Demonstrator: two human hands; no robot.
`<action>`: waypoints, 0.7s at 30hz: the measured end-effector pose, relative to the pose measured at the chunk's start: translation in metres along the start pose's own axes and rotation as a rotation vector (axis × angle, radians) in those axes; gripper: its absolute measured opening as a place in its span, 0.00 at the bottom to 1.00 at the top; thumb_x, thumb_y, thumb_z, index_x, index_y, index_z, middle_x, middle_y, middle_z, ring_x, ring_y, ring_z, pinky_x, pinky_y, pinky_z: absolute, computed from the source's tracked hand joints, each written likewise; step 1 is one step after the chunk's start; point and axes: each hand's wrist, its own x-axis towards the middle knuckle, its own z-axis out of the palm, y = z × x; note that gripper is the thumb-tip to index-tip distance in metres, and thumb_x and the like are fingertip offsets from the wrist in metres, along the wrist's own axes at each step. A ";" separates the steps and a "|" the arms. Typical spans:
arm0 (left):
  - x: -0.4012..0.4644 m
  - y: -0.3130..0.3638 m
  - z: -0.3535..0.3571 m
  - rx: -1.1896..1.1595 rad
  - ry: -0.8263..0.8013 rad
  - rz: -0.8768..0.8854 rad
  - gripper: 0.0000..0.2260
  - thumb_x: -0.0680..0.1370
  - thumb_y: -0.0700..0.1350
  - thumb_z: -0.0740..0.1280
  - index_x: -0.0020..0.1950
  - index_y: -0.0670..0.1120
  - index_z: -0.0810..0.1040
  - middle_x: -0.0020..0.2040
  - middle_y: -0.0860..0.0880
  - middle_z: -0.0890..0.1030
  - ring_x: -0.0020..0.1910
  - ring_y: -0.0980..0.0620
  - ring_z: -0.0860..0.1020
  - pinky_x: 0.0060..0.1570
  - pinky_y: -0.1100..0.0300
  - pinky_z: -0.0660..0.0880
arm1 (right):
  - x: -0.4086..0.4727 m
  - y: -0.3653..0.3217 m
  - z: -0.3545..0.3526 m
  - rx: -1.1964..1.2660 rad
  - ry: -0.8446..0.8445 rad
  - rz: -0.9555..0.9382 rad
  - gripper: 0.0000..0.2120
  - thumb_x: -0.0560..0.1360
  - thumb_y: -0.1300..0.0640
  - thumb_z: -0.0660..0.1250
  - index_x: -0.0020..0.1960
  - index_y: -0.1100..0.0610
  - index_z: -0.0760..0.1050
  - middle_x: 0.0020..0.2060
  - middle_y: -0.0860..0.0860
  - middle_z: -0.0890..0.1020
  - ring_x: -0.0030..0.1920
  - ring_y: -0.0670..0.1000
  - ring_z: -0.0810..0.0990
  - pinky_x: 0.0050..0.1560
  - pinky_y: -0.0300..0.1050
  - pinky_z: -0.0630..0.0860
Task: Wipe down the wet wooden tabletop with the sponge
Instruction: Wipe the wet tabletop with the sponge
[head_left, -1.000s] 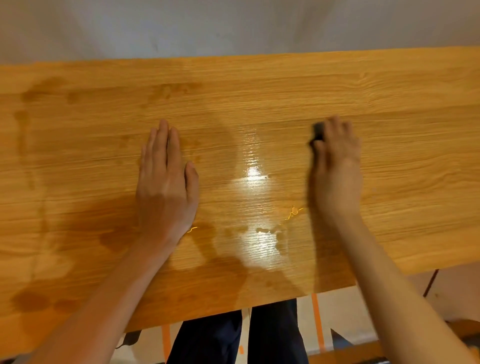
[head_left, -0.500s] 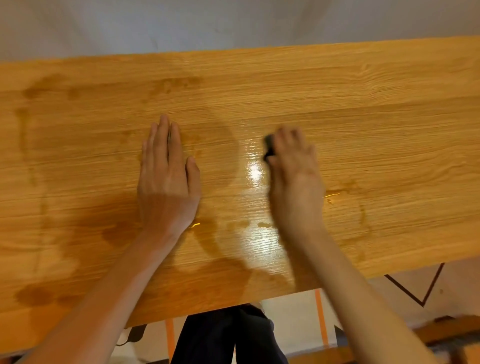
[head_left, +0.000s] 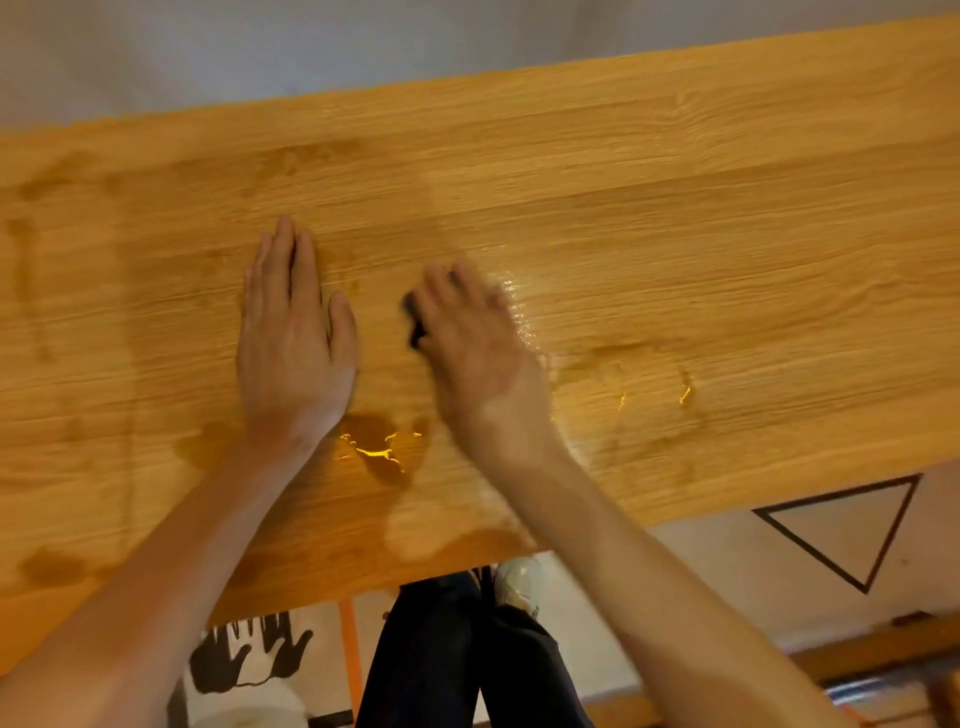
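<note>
The wooden tabletop (head_left: 675, 218) fills the view, with wet sheen and dark damp patches across it. My right hand (head_left: 472, 353) presses a dark sponge (head_left: 414, 322) flat on the wood near the middle; only the sponge's left edge shows under my fingers. My left hand (head_left: 293, 338) lies flat, palm down, just left of it, holding nothing. A small puddle (head_left: 376, 449) glints between my two wrists, and smaller drops (head_left: 685, 392) sit to the right.
The table's near edge (head_left: 675, 514) runs diagonally across the lower view. Below it are my dark trousers (head_left: 441, 649), a white shoe (head_left: 514, 577), a black taped triangle on the floor (head_left: 852, 525) and black hand-shaped floor marks (head_left: 249, 654).
My right hand has slid the sponge leftward across the table, from right of the shiny patch to close beside my left hand. The left hand has stayed flat in place.
</note>
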 end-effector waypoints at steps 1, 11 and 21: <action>-0.001 0.000 -0.001 -0.009 -0.010 0.000 0.26 0.86 0.49 0.50 0.81 0.38 0.56 0.83 0.43 0.54 0.82 0.45 0.51 0.81 0.51 0.47 | -0.006 0.023 -0.012 -0.016 0.031 0.067 0.18 0.79 0.62 0.60 0.69 0.59 0.71 0.70 0.56 0.71 0.73 0.56 0.64 0.75 0.51 0.57; -0.094 0.034 -0.009 -0.112 -0.118 0.004 0.25 0.86 0.46 0.53 0.83 0.42 0.52 0.83 0.49 0.49 0.82 0.53 0.46 0.80 0.58 0.42 | -0.014 -0.018 -0.008 -0.055 0.043 0.151 0.21 0.80 0.62 0.52 0.73 0.60 0.64 0.74 0.58 0.64 0.77 0.58 0.55 0.77 0.53 0.54; -0.102 0.037 0.004 -0.044 -0.018 0.037 0.25 0.86 0.46 0.51 0.81 0.37 0.57 0.82 0.42 0.56 0.82 0.45 0.54 0.80 0.46 0.54 | -0.018 0.116 -0.072 0.029 0.062 0.243 0.21 0.81 0.58 0.57 0.74 0.59 0.66 0.74 0.54 0.66 0.77 0.55 0.57 0.77 0.55 0.48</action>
